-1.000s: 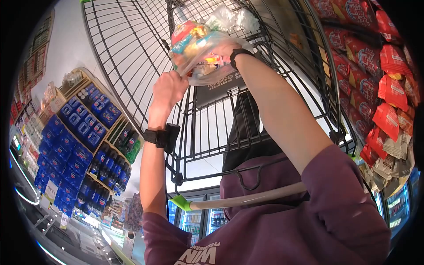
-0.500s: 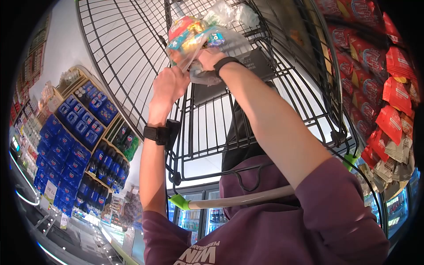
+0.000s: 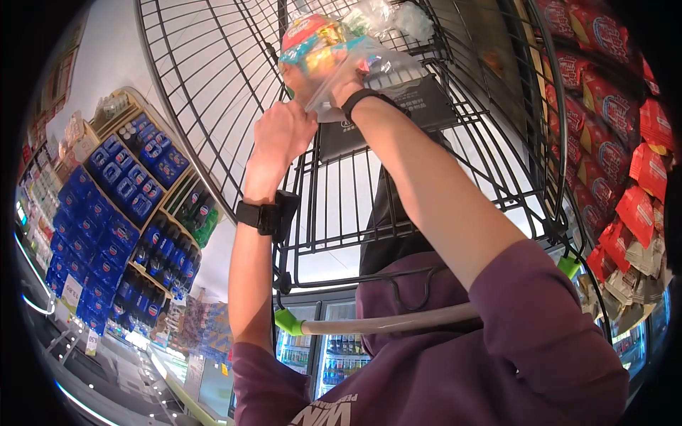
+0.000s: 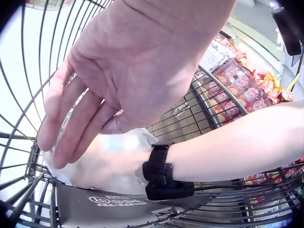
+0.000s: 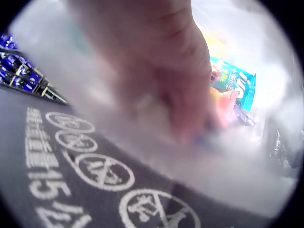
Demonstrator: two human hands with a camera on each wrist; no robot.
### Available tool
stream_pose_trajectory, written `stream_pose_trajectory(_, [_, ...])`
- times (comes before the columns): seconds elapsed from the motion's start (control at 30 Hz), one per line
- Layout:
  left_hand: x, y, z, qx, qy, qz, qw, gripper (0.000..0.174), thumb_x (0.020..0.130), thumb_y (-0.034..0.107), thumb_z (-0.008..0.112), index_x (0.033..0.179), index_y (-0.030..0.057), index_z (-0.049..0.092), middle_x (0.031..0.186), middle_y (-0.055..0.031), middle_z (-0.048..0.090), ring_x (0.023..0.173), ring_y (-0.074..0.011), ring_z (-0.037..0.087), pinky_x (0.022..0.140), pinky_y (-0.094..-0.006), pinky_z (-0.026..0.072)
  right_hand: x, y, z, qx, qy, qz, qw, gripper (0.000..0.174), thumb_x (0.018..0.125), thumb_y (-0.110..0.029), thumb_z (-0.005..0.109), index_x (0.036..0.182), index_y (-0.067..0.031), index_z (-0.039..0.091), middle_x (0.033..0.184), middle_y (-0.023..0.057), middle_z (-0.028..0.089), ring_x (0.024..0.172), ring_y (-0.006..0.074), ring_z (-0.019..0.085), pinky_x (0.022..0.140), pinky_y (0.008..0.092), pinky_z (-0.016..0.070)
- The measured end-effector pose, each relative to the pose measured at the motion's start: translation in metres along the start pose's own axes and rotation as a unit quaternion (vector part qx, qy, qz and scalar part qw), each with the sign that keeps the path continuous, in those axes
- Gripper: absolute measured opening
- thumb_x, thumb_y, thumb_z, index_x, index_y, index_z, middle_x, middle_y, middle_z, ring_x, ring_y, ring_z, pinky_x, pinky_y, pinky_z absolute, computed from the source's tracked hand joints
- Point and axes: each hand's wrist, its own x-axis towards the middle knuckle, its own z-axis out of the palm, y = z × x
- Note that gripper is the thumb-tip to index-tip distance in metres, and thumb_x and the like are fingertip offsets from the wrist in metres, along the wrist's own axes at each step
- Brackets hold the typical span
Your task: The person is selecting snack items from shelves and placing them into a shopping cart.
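A clear plastic bag point(image 3: 389, 62) with colourful snack packets point(image 3: 312, 34) is inside the wire cart. My left hand point(image 3: 285, 133) grips its near edge. In the left wrist view that hand point(image 4: 128, 66) is close to the camera, with the bag point(image 4: 142, 137) behind its fingers. My right hand point(image 3: 346, 84) reaches into the bag's mouth, its fingertips hidden by plastic. The right wrist view shows this hand point(image 5: 166, 80) blurred, beside a teal packet point(image 5: 243, 90) and a pinkish one point(image 5: 224, 107); whether it holds anything is unclear.
A black printed panel point(image 3: 426, 103) lies beneath the bag in the cart. Another clear bag point(image 3: 412, 23) sits farther in. The cart handle point(image 3: 391, 322) crosses near my body. Blue drink packs point(image 3: 92, 245) stand left; red snack bags point(image 3: 604, 106) line the right.
My right hand moved left and deeper toward the packets, with its wrist now near the bag's mouth. My left hand stays on the bag's edge. The view has shifted slightly.
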Motion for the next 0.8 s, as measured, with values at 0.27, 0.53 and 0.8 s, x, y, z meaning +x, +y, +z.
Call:
stream_pose_trajectory(0.27, [0.001, -0.008, 0.006, -0.024, 0.090, -0.085, 0.992, 0.037, 0.091, 0.033, 0.053, 0.083, 0.0003, 0.068, 0.084, -0.0246, 0.070, 0.085, -0.0433, 0.069, 0.077, -0.0536, 0.0548, -0.078, 0.051, -0.072, 0.137, 0.033, -0.088, 0.986, 0.044, 0.078, -0.037, 0.071, 0.111, -0.0086, 0.074, 0.115, 0.0102, 0.072, 0.107, 0.0248, 0.068, 0.088, 0.0407, 0.0549])
stream_pose_trajectory(0.53, [-0.027, 0.011, -0.017, -0.083, 0.305, 0.050, 0.947, 0.040, 0.082, 0.024, 0.072, 0.112, 0.0002, 0.062, 0.103, -0.0185, 0.068, 0.100, -0.0380, 0.066, 0.081, -0.0482, 0.0537, -0.163, 0.093, -0.144, 0.337, -0.013, -0.073, 0.939, 0.045, 0.080, -0.047, 0.068, 0.081, -0.0023, 0.071, 0.073, 0.0089, 0.070, 0.063, 0.0220, 0.066, 0.056, 0.0319, 0.0531])
stream_pose_trajectory(0.8, [-0.087, 0.092, -0.082, -0.308, 0.299, 0.196, 0.882, 0.087, 0.064, 0.031, 0.090, 0.133, 0.0008, 0.049, 0.110, -0.0259, 0.067, 0.102, -0.0424, 0.065, 0.087, -0.0466, 0.0536, -0.297, 0.123, -0.173, 0.464, 0.093, -0.219, 0.853, 0.037, 0.089, -0.038, 0.058, 0.094, -0.0032, 0.068, 0.069, 0.0104, 0.067, 0.063, 0.0221, 0.066, 0.054, 0.0345, 0.0510])
